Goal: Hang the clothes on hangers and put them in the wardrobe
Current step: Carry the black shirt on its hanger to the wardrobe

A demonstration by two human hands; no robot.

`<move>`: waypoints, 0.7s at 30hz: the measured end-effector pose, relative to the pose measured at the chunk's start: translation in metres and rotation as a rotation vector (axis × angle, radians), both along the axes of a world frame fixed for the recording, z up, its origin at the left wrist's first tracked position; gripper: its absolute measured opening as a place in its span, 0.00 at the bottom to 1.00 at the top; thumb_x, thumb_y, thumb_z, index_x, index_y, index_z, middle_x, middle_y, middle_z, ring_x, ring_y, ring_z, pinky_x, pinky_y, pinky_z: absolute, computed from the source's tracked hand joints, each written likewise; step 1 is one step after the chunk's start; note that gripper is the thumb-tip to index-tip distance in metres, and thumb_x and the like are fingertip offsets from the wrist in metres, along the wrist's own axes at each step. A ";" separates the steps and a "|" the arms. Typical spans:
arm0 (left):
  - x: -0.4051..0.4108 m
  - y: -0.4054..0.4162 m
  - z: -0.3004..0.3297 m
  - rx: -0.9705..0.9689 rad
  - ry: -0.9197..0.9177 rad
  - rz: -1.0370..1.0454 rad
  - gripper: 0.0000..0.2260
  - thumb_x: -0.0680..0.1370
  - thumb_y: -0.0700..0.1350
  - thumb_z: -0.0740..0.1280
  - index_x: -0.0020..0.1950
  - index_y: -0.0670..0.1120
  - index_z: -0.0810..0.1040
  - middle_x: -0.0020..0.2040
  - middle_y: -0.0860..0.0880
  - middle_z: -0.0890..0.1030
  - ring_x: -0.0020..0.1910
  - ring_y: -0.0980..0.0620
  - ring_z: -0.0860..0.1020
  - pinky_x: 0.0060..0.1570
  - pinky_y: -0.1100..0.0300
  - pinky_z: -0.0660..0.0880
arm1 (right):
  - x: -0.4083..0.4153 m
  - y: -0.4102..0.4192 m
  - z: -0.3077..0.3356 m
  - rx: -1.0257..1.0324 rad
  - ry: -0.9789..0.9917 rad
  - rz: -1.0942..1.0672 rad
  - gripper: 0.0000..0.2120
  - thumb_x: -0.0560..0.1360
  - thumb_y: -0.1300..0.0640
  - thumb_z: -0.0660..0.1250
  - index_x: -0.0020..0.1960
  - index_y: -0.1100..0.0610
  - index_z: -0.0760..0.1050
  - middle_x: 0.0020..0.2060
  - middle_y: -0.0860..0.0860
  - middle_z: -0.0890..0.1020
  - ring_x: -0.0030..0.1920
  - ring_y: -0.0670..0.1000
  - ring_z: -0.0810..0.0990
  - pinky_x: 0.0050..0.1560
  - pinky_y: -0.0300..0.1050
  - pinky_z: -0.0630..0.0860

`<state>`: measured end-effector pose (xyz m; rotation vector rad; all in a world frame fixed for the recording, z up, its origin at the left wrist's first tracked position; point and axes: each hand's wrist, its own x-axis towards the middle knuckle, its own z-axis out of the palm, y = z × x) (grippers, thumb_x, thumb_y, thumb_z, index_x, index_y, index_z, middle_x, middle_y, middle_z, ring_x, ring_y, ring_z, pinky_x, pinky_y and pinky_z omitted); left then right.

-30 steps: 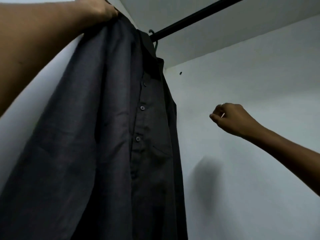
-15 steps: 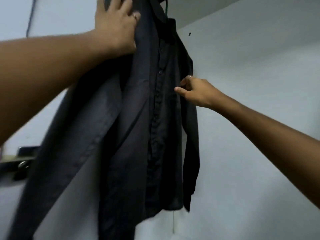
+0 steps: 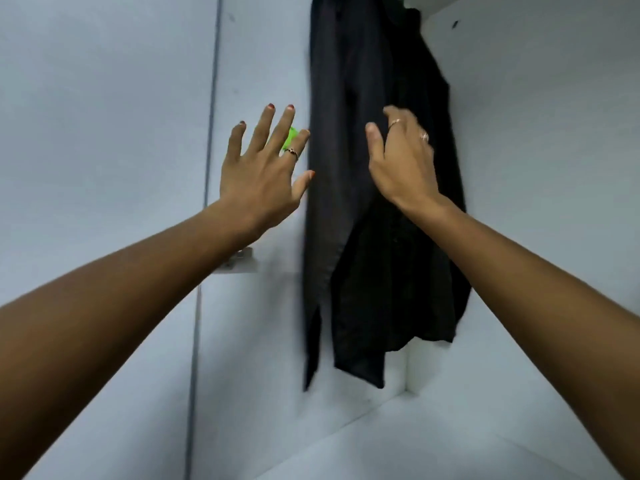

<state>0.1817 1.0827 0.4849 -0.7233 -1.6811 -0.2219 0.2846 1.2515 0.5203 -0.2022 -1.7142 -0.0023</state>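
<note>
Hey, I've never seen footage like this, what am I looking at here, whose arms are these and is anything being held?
There is no machine here: a person wears a camera on the head, so the single picture looks out along their own bare arms into a pale wardrobe. A dark shirt hangs there; its top runs out of frame. The left hand is spread open beside it, holding nothing. The right hand is against the shirt's front; whether its fingers pinch the cloth is hidden. Something bright green peeks behind the left fingers.
</note>
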 end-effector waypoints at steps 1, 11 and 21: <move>0.001 -0.015 -0.004 0.015 0.019 0.021 0.27 0.81 0.59 0.50 0.78 0.51 0.54 0.80 0.49 0.46 0.78 0.47 0.44 0.73 0.44 0.46 | -0.004 -0.017 -0.002 0.069 0.081 0.005 0.24 0.81 0.47 0.52 0.72 0.60 0.64 0.71 0.57 0.67 0.71 0.57 0.65 0.69 0.56 0.63; 0.021 -0.268 -0.106 0.126 0.003 0.462 0.25 0.81 0.56 0.54 0.76 0.46 0.61 0.78 0.46 0.57 0.77 0.43 0.55 0.72 0.43 0.54 | -0.087 -0.265 -0.107 0.457 -0.001 0.479 0.23 0.80 0.49 0.56 0.70 0.60 0.68 0.72 0.59 0.68 0.72 0.58 0.67 0.68 0.54 0.64; 0.118 -0.609 -0.230 0.181 -0.264 1.079 0.27 0.80 0.57 0.54 0.77 0.49 0.58 0.78 0.46 0.56 0.77 0.45 0.56 0.71 0.44 0.58 | -0.087 -0.626 -0.223 0.577 -0.136 0.986 0.27 0.79 0.45 0.53 0.74 0.59 0.63 0.74 0.58 0.63 0.74 0.57 0.61 0.71 0.56 0.61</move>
